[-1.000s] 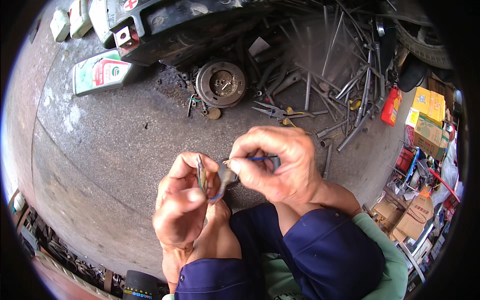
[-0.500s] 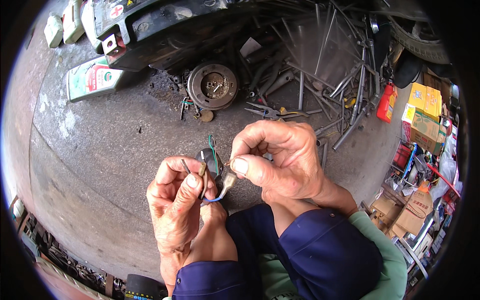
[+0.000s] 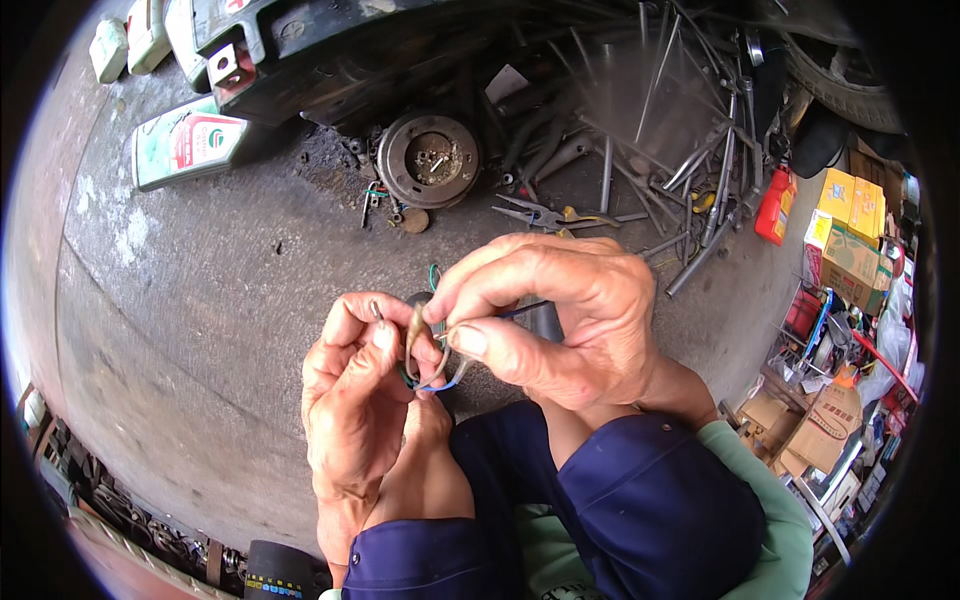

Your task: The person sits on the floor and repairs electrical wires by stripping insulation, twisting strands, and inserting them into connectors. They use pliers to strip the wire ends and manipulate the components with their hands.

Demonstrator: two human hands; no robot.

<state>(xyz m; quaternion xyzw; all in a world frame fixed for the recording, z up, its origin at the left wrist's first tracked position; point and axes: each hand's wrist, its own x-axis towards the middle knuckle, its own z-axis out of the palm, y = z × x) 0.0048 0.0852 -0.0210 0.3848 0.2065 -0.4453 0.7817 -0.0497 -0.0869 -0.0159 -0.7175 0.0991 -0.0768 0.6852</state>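
Several thin electrical wires are gathered in my left hand (image 3: 360, 390), pinched between its thumb and fingers. Among them are a grey wire with a yellowish connector sleeve (image 3: 415, 322) and a blue wire (image 3: 438, 387) that loops below the fingertips. The fingers of my right hand (image 3: 565, 315) are closed just beside the sleeve, on a thin wire whose end is mostly hidden by the thumb. A dark wire (image 3: 525, 309) shows between the right fingers. Behind the hands a green wire (image 3: 434, 276) stands up.
Pliers (image 3: 545, 214) lie on the floor ahead, near a round metal drum (image 3: 395, 165) holding small parts. Metal rods (image 3: 690, 265) are piled at the far right. An oil bottle (image 3: 185, 145) lies far left; a red bottle (image 3: 776, 205) and yellow boxes (image 3: 850, 200) stand right.
My right hand has moved left and slightly down, bringing its fingertips against the wires in my left hand. The connector on the blue wire is now mostly covered by the right hand.
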